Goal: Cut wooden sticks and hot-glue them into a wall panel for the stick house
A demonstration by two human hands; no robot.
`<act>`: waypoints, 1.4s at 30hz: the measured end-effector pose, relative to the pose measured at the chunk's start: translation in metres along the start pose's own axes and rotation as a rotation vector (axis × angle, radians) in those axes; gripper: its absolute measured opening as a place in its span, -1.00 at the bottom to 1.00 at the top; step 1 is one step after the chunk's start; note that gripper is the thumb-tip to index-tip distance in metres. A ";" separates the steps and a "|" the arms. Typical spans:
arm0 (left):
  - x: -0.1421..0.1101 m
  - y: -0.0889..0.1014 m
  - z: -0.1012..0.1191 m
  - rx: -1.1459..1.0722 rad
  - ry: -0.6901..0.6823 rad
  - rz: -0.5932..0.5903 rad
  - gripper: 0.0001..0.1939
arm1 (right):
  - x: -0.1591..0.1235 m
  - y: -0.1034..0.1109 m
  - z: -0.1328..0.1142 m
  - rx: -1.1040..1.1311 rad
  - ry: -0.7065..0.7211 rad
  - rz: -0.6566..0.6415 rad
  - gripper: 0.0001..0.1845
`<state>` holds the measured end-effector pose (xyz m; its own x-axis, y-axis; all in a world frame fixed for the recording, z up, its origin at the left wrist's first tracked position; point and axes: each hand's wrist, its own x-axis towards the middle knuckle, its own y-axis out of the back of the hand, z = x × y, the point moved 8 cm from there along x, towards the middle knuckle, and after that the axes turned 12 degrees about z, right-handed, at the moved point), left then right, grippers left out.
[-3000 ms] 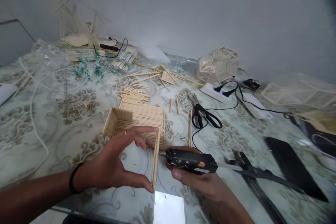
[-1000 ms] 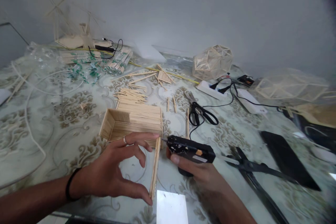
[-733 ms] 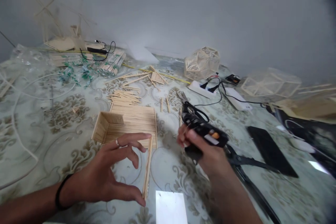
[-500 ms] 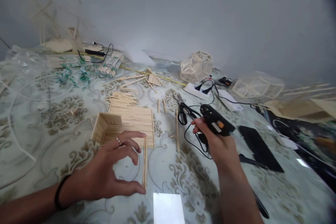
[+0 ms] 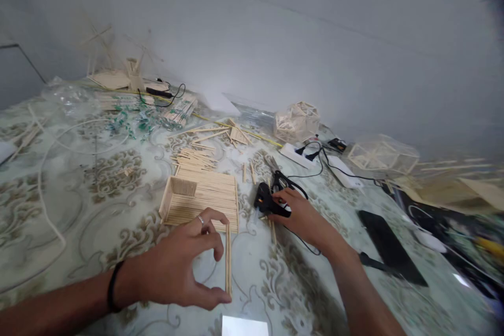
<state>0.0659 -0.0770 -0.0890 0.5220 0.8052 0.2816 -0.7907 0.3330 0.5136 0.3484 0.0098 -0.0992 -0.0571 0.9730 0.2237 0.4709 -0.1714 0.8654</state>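
Note:
Between the thumb and a fingertip of my left hand (image 5: 185, 257) is a short strip of wooden sticks (image 5: 228, 260), gripped by its two ends and pointing away from me. My right hand (image 5: 301, 215) is closed around a black hot glue gun (image 5: 271, 200), tilted with its front end to the left, over a stick on the table. Just beyond my left hand lies a flat panel of wooden sticks (image 5: 212, 189), with a low corner wall (image 5: 183, 187) standing at its left end. Black-handled scissors (image 5: 281, 178) lie right behind the glue gun.
Loose sticks (image 5: 192, 158) lie behind the panel. A white power strip (image 5: 297, 155) with plugs and cords is farther back. At right lie a dark flat slab (image 5: 389, 244) and a dark-handled tool (image 5: 374, 261). Stick-built frames (image 5: 297, 121) stand along the wall.
My right hand has brought the glue gun left and lower, turning it toward the strip. My left hand still pinches the strip. The camera view has shifted a little.

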 end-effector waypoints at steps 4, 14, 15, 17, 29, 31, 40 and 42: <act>-0.001 -0.004 -0.003 -0.052 0.032 -0.018 -0.48 | 0.025 0.011 -0.003 -0.037 0.056 -0.003 -0.78; 0.000 -0.005 -0.005 -0.048 -0.033 -0.020 -0.44 | 0.105 -0.051 -0.029 -0.125 0.218 -0.115 -0.61; 0.001 -0.004 -0.005 -0.042 -0.029 -0.017 -0.45 | 0.107 -0.055 -0.028 -0.129 0.228 -0.128 -0.60; 0.002 -0.003 -0.004 -0.030 -0.028 -0.009 -0.47 | 0.108 -0.059 -0.027 -0.128 0.238 -0.147 -0.59; 0.004 0.007 -0.001 0.014 -0.086 0.092 -0.48 | 0.093 -0.031 -0.037 0.142 0.193 -0.006 -0.29; 0.005 0.014 0.002 0.024 -0.111 0.154 -0.52 | 0.071 -0.015 -0.048 0.241 0.213 0.022 -0.22; 0.008 0.030 0.023 0.102 -0.238 0.290 -0.52 | -0.054 -0.006 -0.094 0.845 0.148 0.094 0.02; 0.007 0.030 0.024 0.100 -0.248 0.297 -0.52 | -0.065 -0.012 -0.100 0.950 0.139 0.128 0.05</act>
<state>0.0539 -0.0728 -0.0523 0.3463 0.7126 0.6102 -0.8903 0.0447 0.4532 0.2582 -0.0671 -0.0789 -0.0314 0.9181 0.3950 0.9925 -0.0181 0.1210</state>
